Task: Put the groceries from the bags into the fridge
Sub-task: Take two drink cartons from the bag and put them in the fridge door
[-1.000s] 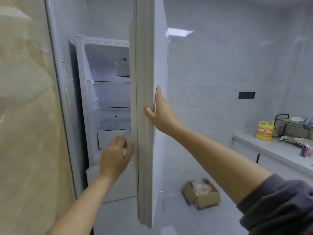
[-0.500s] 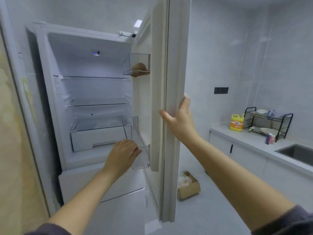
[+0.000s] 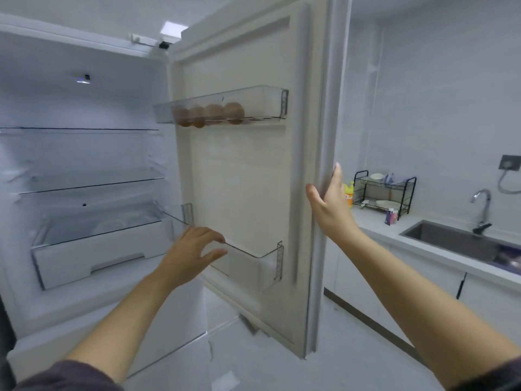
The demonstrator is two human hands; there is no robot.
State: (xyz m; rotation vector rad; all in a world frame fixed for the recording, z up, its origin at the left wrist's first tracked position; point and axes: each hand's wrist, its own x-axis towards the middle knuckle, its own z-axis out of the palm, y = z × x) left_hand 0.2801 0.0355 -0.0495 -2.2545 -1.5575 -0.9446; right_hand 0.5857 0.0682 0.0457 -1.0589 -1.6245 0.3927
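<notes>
while right hand rests on door | eggs in upper bin

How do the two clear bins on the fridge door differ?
The upper bin holds a row of brown eggs; the lower bin shows none. The upper bin looks shallow; the lower bin looks deeper. Both are clear plastic on the fridge door.

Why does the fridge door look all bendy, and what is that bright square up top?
Head view: the wide lens curves the fridge door near the edges; the bright square is washed-out glare from a light; the eggs look soft through the clear shelf.
</notes>
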